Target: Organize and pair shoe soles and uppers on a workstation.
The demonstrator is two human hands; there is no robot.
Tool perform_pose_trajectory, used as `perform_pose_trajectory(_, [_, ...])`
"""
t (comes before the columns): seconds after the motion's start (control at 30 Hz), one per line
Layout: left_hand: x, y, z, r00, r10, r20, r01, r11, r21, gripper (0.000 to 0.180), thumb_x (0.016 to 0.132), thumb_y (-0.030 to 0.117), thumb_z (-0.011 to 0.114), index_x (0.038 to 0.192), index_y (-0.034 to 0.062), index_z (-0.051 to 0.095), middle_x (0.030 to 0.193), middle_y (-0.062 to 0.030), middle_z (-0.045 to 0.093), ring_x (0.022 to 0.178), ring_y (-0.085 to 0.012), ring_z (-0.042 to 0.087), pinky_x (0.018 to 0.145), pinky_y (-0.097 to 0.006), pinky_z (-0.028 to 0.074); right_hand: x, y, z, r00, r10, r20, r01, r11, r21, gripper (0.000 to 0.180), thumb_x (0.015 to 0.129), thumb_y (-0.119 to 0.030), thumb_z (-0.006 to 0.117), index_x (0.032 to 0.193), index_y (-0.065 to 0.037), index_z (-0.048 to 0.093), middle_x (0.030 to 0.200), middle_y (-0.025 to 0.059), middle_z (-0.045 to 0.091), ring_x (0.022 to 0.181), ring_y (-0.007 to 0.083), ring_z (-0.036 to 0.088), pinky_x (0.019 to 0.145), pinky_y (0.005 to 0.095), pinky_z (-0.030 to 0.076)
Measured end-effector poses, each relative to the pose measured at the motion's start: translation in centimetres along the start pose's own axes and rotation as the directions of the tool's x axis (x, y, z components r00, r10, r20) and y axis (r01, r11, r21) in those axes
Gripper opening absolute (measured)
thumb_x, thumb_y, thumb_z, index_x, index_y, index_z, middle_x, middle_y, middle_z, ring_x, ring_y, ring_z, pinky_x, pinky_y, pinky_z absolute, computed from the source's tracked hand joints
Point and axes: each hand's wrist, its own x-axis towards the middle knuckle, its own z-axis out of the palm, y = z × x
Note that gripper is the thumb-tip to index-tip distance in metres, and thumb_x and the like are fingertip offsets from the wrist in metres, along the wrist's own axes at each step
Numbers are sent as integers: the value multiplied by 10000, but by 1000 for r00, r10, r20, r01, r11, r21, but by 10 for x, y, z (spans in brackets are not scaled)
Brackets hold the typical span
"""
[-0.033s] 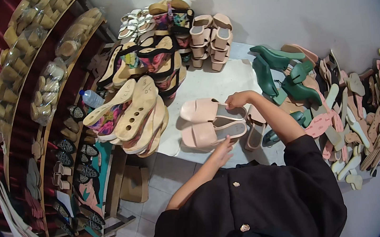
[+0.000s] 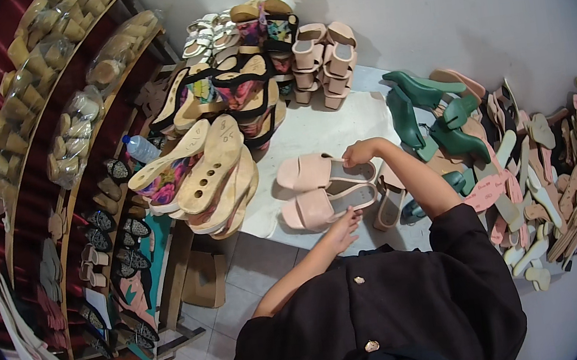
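Two pale pink slide sandals lie side by side on the white table (image 2: 328, 120), their toes pointing left. My right hand (image 2: 365, 151) grips the heel edge of the far sandal (image 2: 306, 173) between thumb and fingers. At the near sandal (image 2: 307, 211), my left hand (image 2: 344, 232) has its fingers stretched out, the tips at the side edge by the heel. Another pink sandal (image 2: 388, 209) rests just right of the pair, partly hidden by my right forearm.
Stacked patterned wedges (image 2: 218, 167) stand left, with pink heeled sandals (image 2: 326, 66) behind. Green shoe lasts (image 2: 427, 100) and a heap of insoles and sole pieces (image 2: 551, 182) lie right. A rack (image 2: 52, 211) of lasts and shoes curves along the left, above a cardboard box (image 2: 203, 278).
The whole view has shifted slightly. My left hand has slid a little to the right along the near sandal's edge; my right hand keeps its hold on the far one.
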Motion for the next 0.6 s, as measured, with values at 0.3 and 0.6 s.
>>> perform_pose_trajectory(0.3, [-40, 58, -17, 897, -122, 425, -140, 834, 534, 535, 910, 536, 377, 1215, 114, 498, 1169, -30, 521, 1106, -127, 468, 891, -310, 375, 25, -13, 22, 896, 75, -437, -87, 996, -8, 385, 789, -389, 565, 1115, -185, 586, 1225, 115, 500, 1189, 299, 387, 955, 529, 231])
perform_pose_trajectory(0.6, [-41, 96, -81, 929, 359, -91, -309, 888, 341, 487, 866, 444, 489, 1236, 129, 461, 1191, -59, 496, 1114, -159, 405, 927, -391, 269, -11, -12, 86, 621, 212, -755, -58, 973, 226, 361, 757, -363, 592, 1085, -211, 576, 1181, 90, 502, 1198, 290, 360, 959, 590, 153])
